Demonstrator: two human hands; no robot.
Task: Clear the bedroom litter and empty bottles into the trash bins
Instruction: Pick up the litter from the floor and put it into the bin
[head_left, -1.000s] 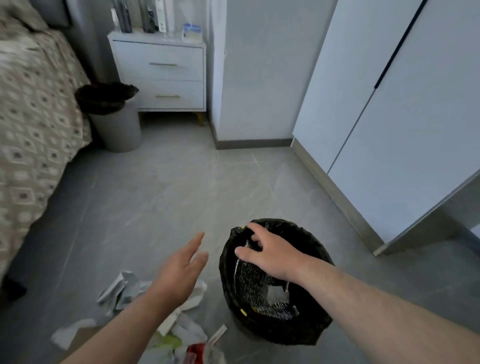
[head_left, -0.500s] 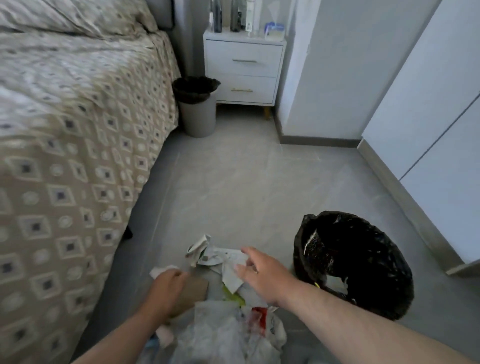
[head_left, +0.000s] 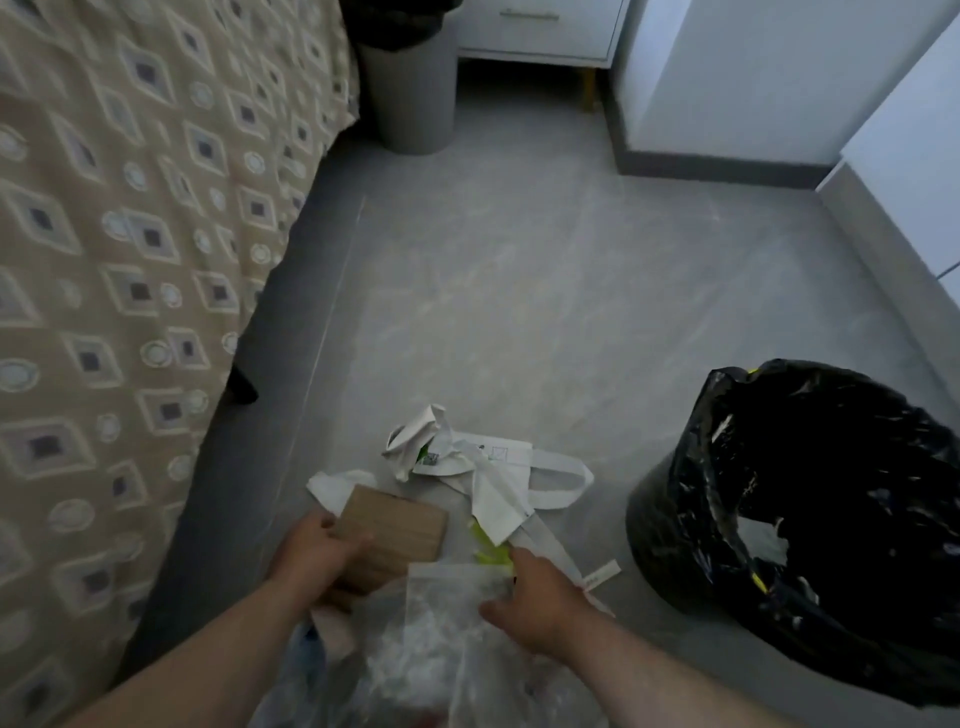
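Left hand (head_left: 317, 564) grips the cardboard (head_left: 400, 527) at its near-left corner, thumb on top. It's a stiff flat piece, so an edge grip should be enough to lift it. Right hand (head_left: 540, 597) is down on the top edge of the clear bag (head_left: 447, 639), fingers bent over it; can't tell if it's actually pinching. Litter is one pile on the floor (head_left: 571, 291): crumpled paper (head_left: 426, 441) and a white tote (head_left: 545, 475) just beyond the hands. Lined bin (head_left: 810, 519) sits just right of the pile, mouth open, so it's a short carry. Grey bin (head_left: 415, 98) is well off by the bed (head_left: 130, 234). No bottles in view.
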